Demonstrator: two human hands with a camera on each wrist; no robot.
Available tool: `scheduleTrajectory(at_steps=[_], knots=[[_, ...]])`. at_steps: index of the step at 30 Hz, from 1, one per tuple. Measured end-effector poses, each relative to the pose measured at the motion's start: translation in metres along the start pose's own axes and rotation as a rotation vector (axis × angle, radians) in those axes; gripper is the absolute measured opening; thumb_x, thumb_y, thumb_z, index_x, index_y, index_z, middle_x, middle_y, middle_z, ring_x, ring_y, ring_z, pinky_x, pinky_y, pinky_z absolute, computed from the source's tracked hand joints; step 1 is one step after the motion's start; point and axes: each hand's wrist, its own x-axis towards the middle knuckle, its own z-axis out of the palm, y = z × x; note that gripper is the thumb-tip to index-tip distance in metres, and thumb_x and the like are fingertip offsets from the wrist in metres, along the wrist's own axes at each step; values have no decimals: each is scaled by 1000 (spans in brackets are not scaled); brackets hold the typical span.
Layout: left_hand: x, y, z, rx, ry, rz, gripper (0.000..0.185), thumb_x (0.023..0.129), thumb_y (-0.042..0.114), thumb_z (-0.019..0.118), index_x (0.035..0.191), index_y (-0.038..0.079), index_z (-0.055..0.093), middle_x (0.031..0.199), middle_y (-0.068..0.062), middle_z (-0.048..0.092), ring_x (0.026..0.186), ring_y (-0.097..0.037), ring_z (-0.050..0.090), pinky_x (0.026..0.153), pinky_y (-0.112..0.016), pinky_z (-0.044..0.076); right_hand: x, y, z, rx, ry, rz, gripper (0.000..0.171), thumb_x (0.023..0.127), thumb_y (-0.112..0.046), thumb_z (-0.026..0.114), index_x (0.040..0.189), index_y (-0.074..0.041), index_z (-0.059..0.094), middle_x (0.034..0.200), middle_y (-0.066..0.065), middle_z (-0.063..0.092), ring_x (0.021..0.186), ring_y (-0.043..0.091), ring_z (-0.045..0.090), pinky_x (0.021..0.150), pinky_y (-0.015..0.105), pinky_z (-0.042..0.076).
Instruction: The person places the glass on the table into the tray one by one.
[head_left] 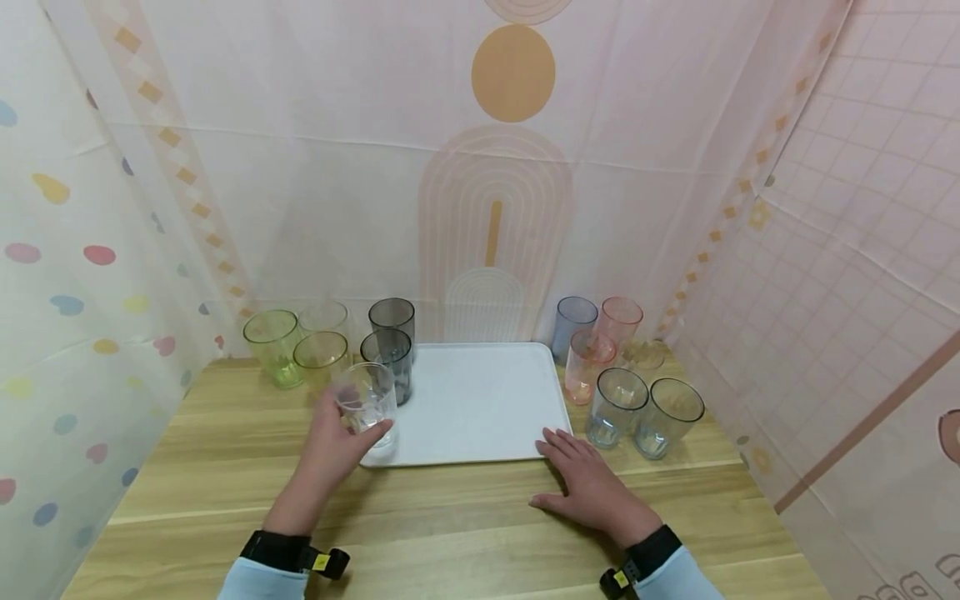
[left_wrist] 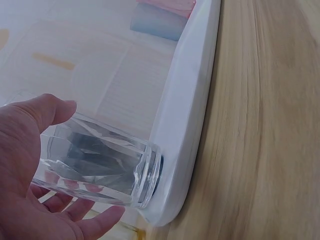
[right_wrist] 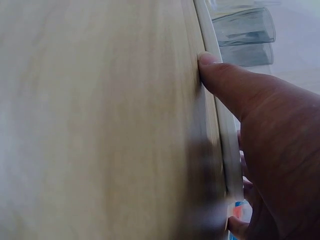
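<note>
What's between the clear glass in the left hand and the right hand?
Only the white tray; its surface between them is bare in the head view.

left hand (head_left: 333, 442) curled gripping, right hand (head_left: 588, 487) flat

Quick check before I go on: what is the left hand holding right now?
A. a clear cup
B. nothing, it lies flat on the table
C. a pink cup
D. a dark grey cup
A: the left hand grips a clear cup at the near left corner of the white tray; the left wrist view shows the fingers wrapped round it.
</note>
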Motion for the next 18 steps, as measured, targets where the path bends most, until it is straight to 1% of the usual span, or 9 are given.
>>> scheduleTrajectory(at_steps=[6, 12, 18], knots=[[4, 0, 3, -24, -9, 2, 93, 92, 17, 92, 159, -6, 31, 156, -30, 42, 148, -48, 44, 120, -66, 45, 0, 1, 2, -13, 7, -3, 91, 98, -63, 79, 166, -9, 51, 176, 14, 39, 164, 41, 32, 130, 68, 28], [8, -5, 7, 19, -19, -15, 91, 93, 20, 92, 157, -6, 33, 153, -31, 44, 145, -47, 47, 120, -64, 45, 0, 2, 2, -16, 7, -3, 91, 97, -63, 78, 165, -9, 51, 176, 14, 40, 164, 41, 32, 129, 68, 28], [12, -13, 11, 59, -20, 2, 89, 92, 19, 93, 154, -9, 37, 148, -31, 48, 137, -44, 51, 118, -60, 45, 0, 1, 2, -24, 5, -2, 91, 97, -64, 78, 165, -10, 51, 176, 13, 39, 164, 41, 32, 129, 68, 29]])
